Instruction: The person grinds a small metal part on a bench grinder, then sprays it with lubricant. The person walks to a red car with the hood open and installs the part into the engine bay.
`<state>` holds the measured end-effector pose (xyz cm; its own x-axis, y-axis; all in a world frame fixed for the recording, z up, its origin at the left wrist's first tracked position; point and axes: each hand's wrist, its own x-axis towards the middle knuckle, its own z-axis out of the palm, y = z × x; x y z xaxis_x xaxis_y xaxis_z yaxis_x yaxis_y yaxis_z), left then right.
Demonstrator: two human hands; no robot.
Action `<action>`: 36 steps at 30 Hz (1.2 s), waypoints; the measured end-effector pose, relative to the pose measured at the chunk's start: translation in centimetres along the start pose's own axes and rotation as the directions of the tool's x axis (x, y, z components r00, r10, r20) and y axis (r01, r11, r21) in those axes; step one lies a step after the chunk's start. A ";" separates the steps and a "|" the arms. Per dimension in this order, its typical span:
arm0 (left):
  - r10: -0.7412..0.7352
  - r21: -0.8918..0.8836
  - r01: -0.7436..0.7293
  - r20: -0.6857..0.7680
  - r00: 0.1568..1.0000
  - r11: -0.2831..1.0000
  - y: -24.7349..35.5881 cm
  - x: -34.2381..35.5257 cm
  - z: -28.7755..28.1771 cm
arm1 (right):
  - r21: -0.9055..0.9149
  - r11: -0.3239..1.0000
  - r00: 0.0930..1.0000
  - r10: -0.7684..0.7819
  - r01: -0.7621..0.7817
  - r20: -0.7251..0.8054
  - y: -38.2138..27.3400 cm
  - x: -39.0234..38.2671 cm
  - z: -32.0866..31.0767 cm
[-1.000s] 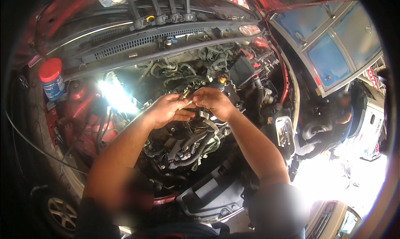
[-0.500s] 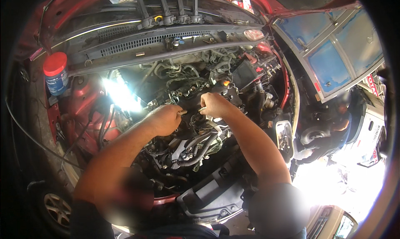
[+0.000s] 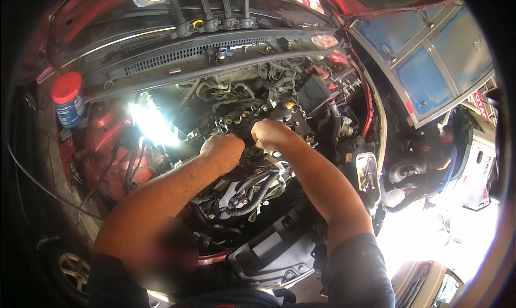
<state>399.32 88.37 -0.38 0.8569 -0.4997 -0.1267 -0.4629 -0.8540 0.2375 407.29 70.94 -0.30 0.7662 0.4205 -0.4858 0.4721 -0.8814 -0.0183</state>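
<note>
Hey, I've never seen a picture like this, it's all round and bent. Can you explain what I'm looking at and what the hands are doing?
This comes from a wide fisheye camera worn on a person's head, looking down, so straight edges curve. The person leans over a red car's open engine bay. The left hand and right hand are both closed, side by side, on parts at the top of the engine; what each grip holds is hidden. A blue canister with a red lid stands at the left. Another person crouches at the right.

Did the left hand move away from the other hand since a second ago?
No. The left hand stays right beside the right hand on the engine; both sit in much the same spot below the windscreen grille.
</note>
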 end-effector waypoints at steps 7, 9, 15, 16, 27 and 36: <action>0.001 0.023 -0.002 0.045 0.999 1.000 0.2 0.1 0.5 | -0.011 0.999 0.998 0.041 -0.041 -0.041 -0.6 -0.7 0.0; -0.007 0.049 0.003 0.067 0.998 0.999 0.3 0.0 0.7 | -0.010 0.999 0.999 0.048 -0.048 0.005 -0.3 -0.4 0.1; -0.093 0.108 0.079 0.135 0.986 0.991 1.2 0.1 0.6 | 0.037 0.994 0.994 0.109 -0.108 -0.024 -0.2 0.7 1.0; -0.092 0.115 0.074 0.155 0.984 0.991 1.4 0.1 0.5 | 0.010 0.993 0.990 0.120 -0.119 -0.075 -0.2 0.8 1.4; -0.214 0.184 0.161 0.318 0.924 0.970 2.3 1.6 1.8 | -0.264 0.962 0.994 -0.041 0.067 0.103 0.2 1.3 2.5; -0.170 0.139 0.138 0.252 0.953 0.981 2.3 0.6 1.4 | -0.432 0.806 0.885 -0.227 0.405 0.407 1.2 3.8 4.0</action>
<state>398.50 85.91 -1.26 0.8377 -0.3678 -0.4037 -0.3674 -0.9265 0.0817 408.99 70.65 -5.64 0.3933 0.4844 -0.7814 0.8792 -0.4466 0.1657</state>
